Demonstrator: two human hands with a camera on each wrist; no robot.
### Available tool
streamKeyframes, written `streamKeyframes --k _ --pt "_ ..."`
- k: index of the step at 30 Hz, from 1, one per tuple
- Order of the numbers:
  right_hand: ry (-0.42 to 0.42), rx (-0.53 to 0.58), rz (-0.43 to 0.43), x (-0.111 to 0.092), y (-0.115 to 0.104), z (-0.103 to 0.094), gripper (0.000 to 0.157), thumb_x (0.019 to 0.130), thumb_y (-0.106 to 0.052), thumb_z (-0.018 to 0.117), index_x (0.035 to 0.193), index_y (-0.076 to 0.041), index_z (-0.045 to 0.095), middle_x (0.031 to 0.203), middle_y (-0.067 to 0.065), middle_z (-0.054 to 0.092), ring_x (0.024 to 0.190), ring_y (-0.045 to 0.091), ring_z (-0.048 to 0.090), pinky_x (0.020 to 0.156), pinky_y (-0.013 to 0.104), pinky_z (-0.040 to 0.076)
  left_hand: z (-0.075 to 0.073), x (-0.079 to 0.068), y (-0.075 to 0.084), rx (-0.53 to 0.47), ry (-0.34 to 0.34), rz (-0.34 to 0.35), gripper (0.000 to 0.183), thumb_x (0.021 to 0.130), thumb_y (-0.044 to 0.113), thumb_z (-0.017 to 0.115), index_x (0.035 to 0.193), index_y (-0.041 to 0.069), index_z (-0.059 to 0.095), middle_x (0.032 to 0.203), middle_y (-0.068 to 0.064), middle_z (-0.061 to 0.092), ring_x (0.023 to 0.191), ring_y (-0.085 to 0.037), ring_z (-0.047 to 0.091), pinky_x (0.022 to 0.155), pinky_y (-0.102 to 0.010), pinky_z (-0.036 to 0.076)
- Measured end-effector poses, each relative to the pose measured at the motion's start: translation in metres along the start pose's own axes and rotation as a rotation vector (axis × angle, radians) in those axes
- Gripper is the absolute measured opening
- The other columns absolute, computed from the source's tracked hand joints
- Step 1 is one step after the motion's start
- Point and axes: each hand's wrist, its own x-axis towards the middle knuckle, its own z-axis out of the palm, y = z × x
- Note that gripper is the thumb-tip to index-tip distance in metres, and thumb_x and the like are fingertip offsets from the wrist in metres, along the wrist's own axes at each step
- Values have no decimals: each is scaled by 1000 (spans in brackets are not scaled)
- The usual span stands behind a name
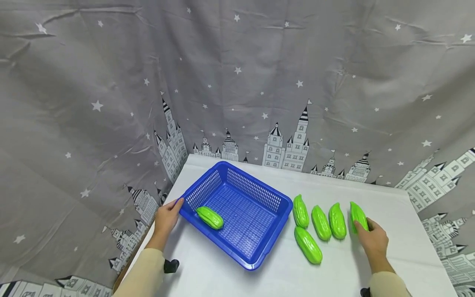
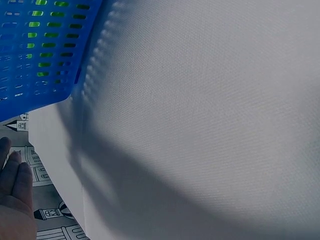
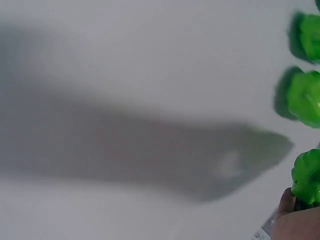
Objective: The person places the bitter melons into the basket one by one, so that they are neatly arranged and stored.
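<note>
Green gourd (image 1: 358, 215), ridged and tapered, is in the right hand (image 1: 375, 239) over the right part of the table; the thumb presses one side and the fingers curl round the other, with little gap left. Four more gourds (image 1: 337, 221) lie to its left on the white table (image 1: 274, 282): three side by side, and one nearer the person, close to the leftmost. Farther left is a blue basket (image 1: 248, 216) with slotted walls, one gourd (image 1: 210, 218) lying in it by the wall nearest the left hand (image 1: 165, 218). That hand is at the basket's left corner, thumb at the rim, other fingers fairly straight outside; the wrist view cuts the rim off, so I cannot tell whether they pinch it. Both arms wear cream sleeves (image 1: 144, 270). Behind hangs a grey curtain (image 1: 237, 95) printed with white stars and castles.
</note>
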Motion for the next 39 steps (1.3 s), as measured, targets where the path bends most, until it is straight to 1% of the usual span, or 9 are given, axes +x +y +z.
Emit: streamKeyframes --k 5,8,14,16,19,22,25,32,39 --pt "54 16 -47 7 -19 -21 68 104 -40 51 147 11 37 146 35 41 136 52 37 113 59 30 0 0 -1 0 3 15 78 95 67 53 138 2 60 137 -23 57 136 -45 43 114 -57 30" --pt "50 18 -52 9 -22 -27 69 103 -41 51 148 10 37 147 35 41 137 51 36 113 59 30 0 0 -2 -1 15 33 78 95 67 53 137 2 61 137 -23 57 136 -44 44 113 -57 31" --pt "30 -18 -62 8 -23 -22 67 102 -38 55 145 12 41 145 35 43 135 51 37 113 58 31 1 0 -2 -16 6 32 77 95 66 54 137 2 61 134 -23 59 136 -44 44 113 -57 32" --pt "32 -24 -81 9 -29 -19 67 102 -37 56 144 12 42 144 35 44 135 51 39 112 57 32 1 -1 -1 -20 1 25 77 95 66 54 137 2 60 134 -23 60 136 -44 43 113 -57 31" --pt "20 -16 -97 11 -46 -14 65 102 -35 57 144 12 41 143 35 45 133 50 41 110 56 36 1 0 -1 -21 15 25 76 95 65 55 137 3 61 135 -22 59 136 -43 44 113 -57 32" --pt "-10 -7 -122 12 -69 -6 65 102 -34 57 146 11 40 143 34 46 132 49 44 109 55 39 2 1 -2 -28 42 42 72 96 63 56 135 4 63 135 -21 59 135 -42 46 113 -56 33" --pt "-65 -6 -165 11 -95 6 66 102 -36 58 147 10 40 144 32 47 131 48 45 109 55 39 3 2 -2 -39 61 51 70 96 62 57 133 3 65 133 -21 61 134 -42 48 112 -55 34" --pt "-204 11 -320 3 -156 46 63 100 -36 62 148 2 45 143 26 52 130 43 49 108 53 41 5 3 -6 -67 84 56 66 95 59 61 131 3 66 128 -20 64 132 -41 50 111 -55 36" --pt "-314 20 -470 -14 -213 88 58 97 -31 69 143 0 53 138 22 58 125 39 55 106 51 43 8 2 -4 -69 108 66 61 96 56 62 128 4 69 126 -20 65 129 -41 52 109 -54 39"
